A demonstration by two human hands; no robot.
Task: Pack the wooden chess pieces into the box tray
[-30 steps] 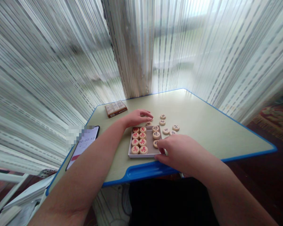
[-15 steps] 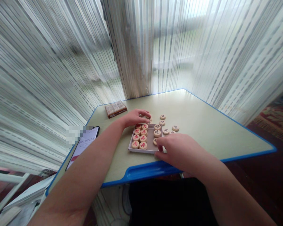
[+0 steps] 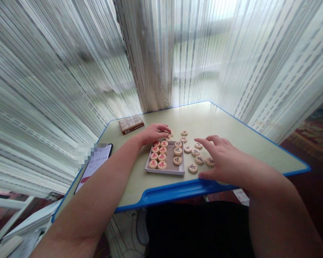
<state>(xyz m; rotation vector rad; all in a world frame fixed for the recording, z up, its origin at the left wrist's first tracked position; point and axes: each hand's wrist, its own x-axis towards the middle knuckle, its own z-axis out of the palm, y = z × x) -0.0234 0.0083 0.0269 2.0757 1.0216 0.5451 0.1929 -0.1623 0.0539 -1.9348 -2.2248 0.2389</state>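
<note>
A shallow white box tray [image 3: 165, 172] holds two columns of red-marked Chinese chess pieces [image 3: 162, 157] at its left. Three black-marked pieces [image 3: 177, 160] stand in a column along its right wall, with bare tray floor between. My left hand [image 3: 154, 133] rests at the tray's far left corner, fingers spread over a few loose pieces [image 3: 168, 138]. To the right, my right hand [image 3: 218, 157] hovers with thumb and fingers apart, nothing in its grasp. Loose black-marked pieces [image 3: 195, 152] lie scattered between it and the tray. One piece [image 3: 210, 161] is partly covered by that hand.
A brown printed box lid [image 3: 131, 124] lies at the table's far left. A phone [image 3: 94, 166] showing a running timer is at the left edge, partly behind my left forearm. The table [image 3: 239, 139] has a blue rim with a tray groove in front. Sheer curtains [image 3: 156, 53] hang behind.
My right hand has let go of a black-marked piece at the tray's right column and moved right, over the loose pieces. My left hand has stayed nearly still.
</note>
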